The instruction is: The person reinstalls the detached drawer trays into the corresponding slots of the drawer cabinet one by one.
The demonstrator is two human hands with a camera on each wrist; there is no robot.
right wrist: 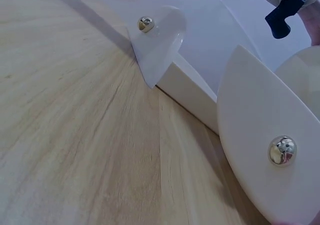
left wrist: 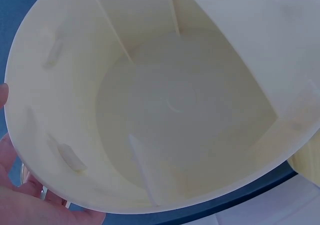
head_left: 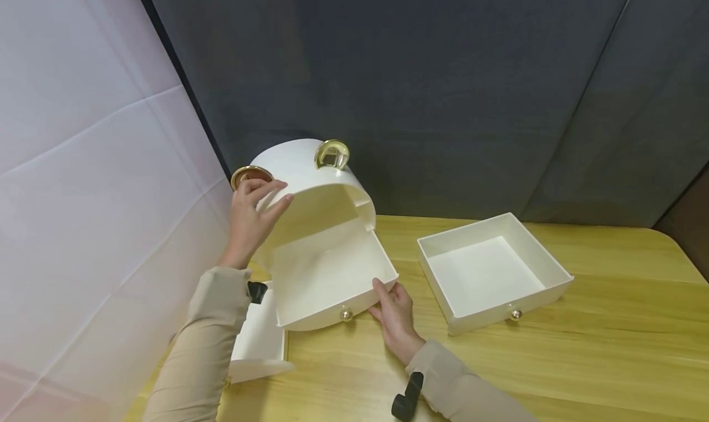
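A white rounded storage case with a gold ring handle is tipped up at the table's back left. My left hand grips its upper left edge beside a gold disc; in the left wrist view my palm lies under the rim and the hollow inside of the case fills the view. A white drawer with a gold knob sticks out of the case. My right hand pinches its front right corner. The drawer's curved front shows in the right wrist view.
A second white drawer lies on the wooden table to the right. A third drawer lies at the front left, below the case; its front shows in the right wrist view. A white sheet hangs left, dark cloth behind.
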